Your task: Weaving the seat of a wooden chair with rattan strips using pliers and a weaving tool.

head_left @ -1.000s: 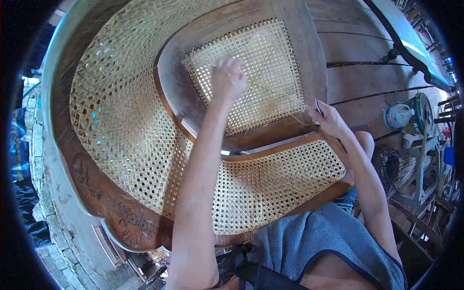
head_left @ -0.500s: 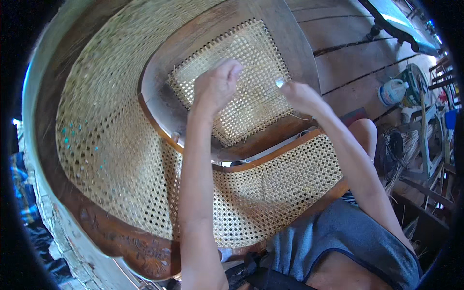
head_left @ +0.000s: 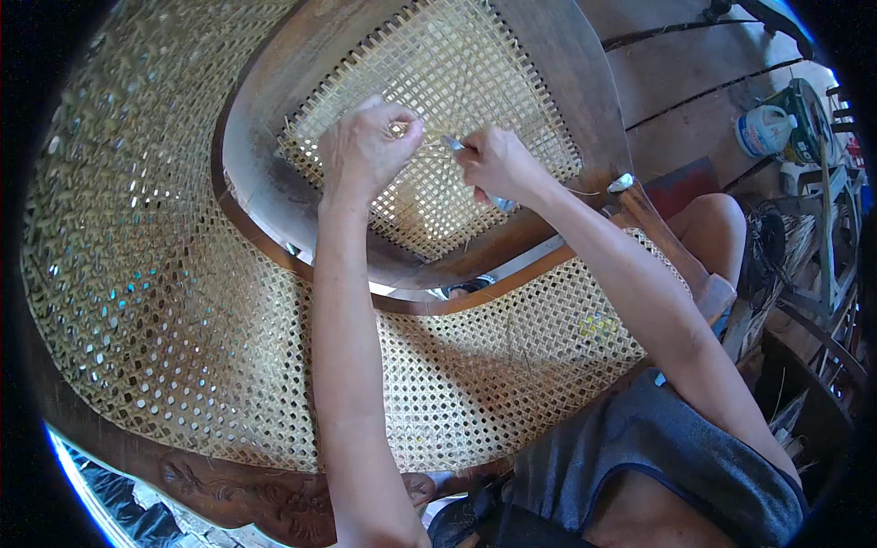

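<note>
My left hand [head_left: 368, 151] is closed in a pinch over the woven cane panel [head_left: 438, 228], thumb and forefinger together on a thin cane strand [head_left: 429, 135]. To its right, my right hand [head_left: 501, 164] is closed round a small knife [head_left: 454, 142]. The short metal blade points left toward the strand, and a pale bluish end shows below the fingers. The panel fills an opening in a curved wooden frame [head_left: 594, 110], with strand loops along its edges. Fingers hide part of the strand and most of the knife.
Larger curved cane panels [head_left: 438, 402] surround the frame at the left and near side, bordered by a carved wooden rail [head_left: 247, 493]. A light wooden-handled tool [head_left: 653, 215] lies at right. Beyond are a white plastic jug [head_left: 766, 131], bundled strips and wooden pieces.
My hands have come closer together over the panel, the right moving left with the knife. The view has shifted, and the handled tool at right now shows.
</note>
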The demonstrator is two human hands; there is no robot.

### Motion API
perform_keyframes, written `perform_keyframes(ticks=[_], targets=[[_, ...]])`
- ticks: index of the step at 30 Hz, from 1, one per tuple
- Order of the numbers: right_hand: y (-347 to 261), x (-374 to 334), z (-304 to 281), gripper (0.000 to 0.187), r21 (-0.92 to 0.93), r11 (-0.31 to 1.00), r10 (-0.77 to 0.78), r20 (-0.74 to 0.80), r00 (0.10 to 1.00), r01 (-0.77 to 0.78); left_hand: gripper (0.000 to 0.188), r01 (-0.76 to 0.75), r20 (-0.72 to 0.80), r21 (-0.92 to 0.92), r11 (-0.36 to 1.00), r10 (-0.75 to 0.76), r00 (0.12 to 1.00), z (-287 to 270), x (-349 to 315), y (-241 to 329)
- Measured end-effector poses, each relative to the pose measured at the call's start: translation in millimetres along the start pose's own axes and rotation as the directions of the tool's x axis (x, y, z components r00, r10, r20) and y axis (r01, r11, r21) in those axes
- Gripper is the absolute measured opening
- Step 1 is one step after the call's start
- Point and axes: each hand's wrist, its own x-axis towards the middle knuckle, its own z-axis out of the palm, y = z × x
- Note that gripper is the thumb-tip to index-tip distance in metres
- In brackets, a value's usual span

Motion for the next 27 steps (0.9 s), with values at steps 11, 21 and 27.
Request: perform_keyframes(ticks=[11,21,27], targets=[[-0.9,1.0,8.9,0.026,0.046,0.998,-0.027,-0.061,0.998,0.030,0.016,-0.089,0.013,0.017,0.996,0.089,0.996,8.0,12.5,-13.4],[8.4,14.5,6.8,0.040,-0.439,0.894,-0.179,-0.164,0.970,0.091,0.027,-0.018,0.205,0.096,0.995,-0.002,0.979,1.5,11.7,24.9],[43.8,-40.6,-33.1,0.039,-0.513,0.855,-0.158,-0.112,0.981,0.079,0.027,-0.050,0.249,0.204,0.978,-0.002,0.969,22.4,-0.8,33.0]])
